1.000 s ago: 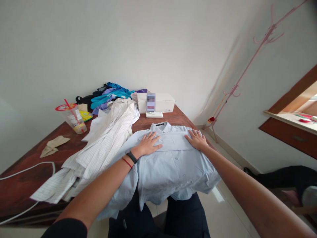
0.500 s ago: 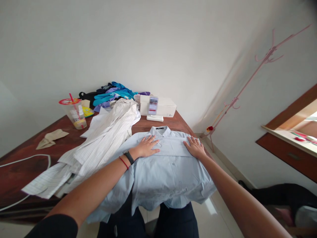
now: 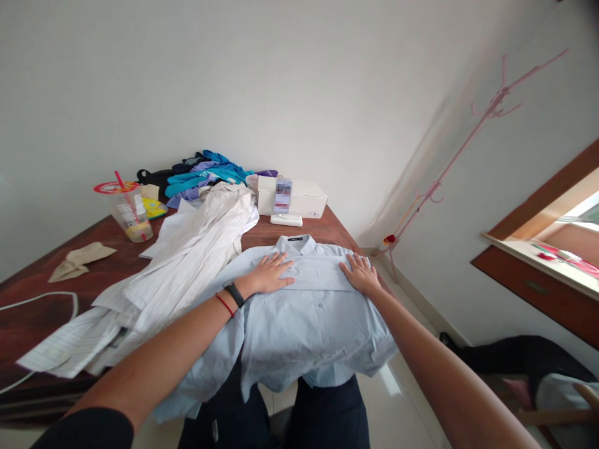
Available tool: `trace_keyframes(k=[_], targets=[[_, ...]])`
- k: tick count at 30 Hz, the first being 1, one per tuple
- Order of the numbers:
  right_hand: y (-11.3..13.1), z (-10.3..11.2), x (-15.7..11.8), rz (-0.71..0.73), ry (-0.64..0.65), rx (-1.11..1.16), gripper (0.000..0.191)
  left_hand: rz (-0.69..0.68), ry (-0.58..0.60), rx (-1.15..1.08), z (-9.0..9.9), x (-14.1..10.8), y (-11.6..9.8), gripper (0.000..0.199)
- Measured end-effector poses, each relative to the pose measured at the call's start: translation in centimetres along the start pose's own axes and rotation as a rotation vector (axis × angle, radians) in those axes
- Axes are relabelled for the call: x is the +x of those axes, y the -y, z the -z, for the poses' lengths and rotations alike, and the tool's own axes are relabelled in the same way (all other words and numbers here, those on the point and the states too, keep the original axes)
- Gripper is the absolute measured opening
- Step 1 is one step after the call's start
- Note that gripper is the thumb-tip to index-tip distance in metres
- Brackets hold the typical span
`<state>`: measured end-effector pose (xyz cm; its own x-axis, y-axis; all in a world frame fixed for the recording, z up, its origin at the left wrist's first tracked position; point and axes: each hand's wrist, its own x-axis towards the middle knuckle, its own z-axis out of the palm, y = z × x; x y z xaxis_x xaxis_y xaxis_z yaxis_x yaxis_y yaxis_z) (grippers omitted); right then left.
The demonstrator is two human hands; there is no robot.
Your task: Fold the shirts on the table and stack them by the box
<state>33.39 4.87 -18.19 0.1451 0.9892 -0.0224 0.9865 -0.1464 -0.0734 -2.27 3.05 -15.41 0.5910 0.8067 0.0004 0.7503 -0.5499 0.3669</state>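
A light blue collared shirt [image 3: 309, 318] lies spread on the wooden table [image 3: 262, 239], its collar towards the wall and its lower part hanging over the front edge above my legs. My left hand [image 3: 270, 273] rests flat on the shirt's left shoulder area, fingers spread. On the opposite shoulder my right hand [image 3: 361, 274] lies flat too, with its fingers apart. Neither hand grips the cloth. To the left, a white striped shirt [image 3: 187, 255] lies lengthwise, partly under the blue shirt's sleeve and my left forearm.
Behind are a white box [image 3: 306, 194], a small white stand [image 3: 286, 220] and a heap of clothes [image 3: 206, 174]. A plastic cup [image 3: 133, 215] with a straw, a beige cloth [image 3: 82, 259] and a white cable [image 3: 47, 294] sit left. A pink coat rack [image 3: 461, 153] stands right.
The whole view has shifted slightly, so everything appears a little further left. Both hands stay flat on the blue shirt in nearly the same places.
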Motion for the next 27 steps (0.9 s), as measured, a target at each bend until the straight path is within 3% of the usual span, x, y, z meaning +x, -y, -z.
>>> trace_keyframes(k=[19,27], targets=[[-0.01,-0.08,0.03,-0.005,0.006,0.009,0.083,0.025,0.008,0.012,0.1,0.09,-0.28,0.073],[0.18,0.27,-0.18,-0.008,0.021,-0.009,0.082,0.075,-0.048,0.049,-0.07,0.13,-0.12,0.071]])
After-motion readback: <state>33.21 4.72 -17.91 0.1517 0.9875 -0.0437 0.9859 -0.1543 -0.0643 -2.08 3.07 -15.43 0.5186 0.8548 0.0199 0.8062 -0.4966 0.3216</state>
